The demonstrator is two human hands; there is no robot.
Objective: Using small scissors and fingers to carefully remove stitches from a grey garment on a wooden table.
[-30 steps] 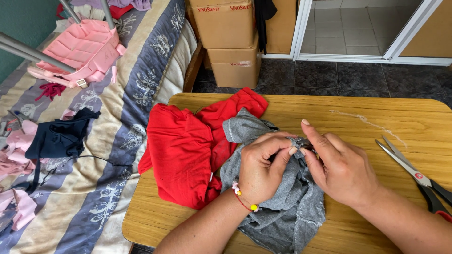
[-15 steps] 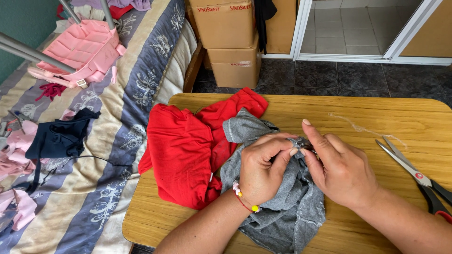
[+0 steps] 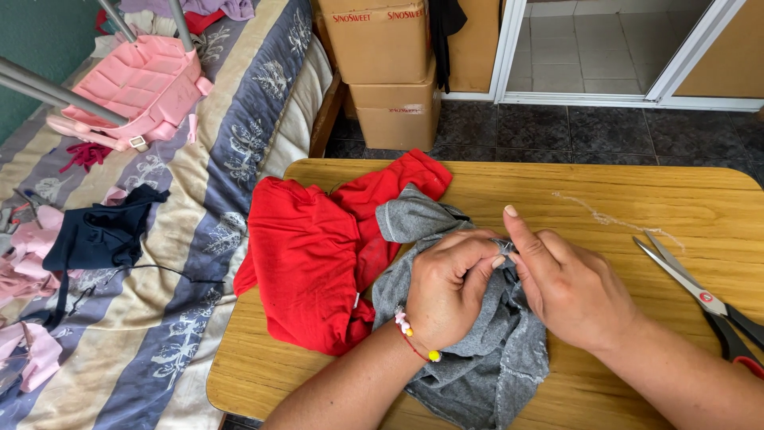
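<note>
A grey garment lies bunched on the wooden table, partly over a red garment. My left hand, with a bead bracelet at the wrist, pinches a fold of the grey cloth near its top. My right hand meets it from the right, thumb and fingers pinched at the same spot on the cloth, index finger raised. Whatever small thing sits between the fingertips is too small to make out.
Scissors with black and red handles lie at the table's right edge. A loose pale thread rests on the tabletop. A striped bed at left carries a pink plastic tray and dark and pink clothes. Cardboard boxes stand behind.
</note>
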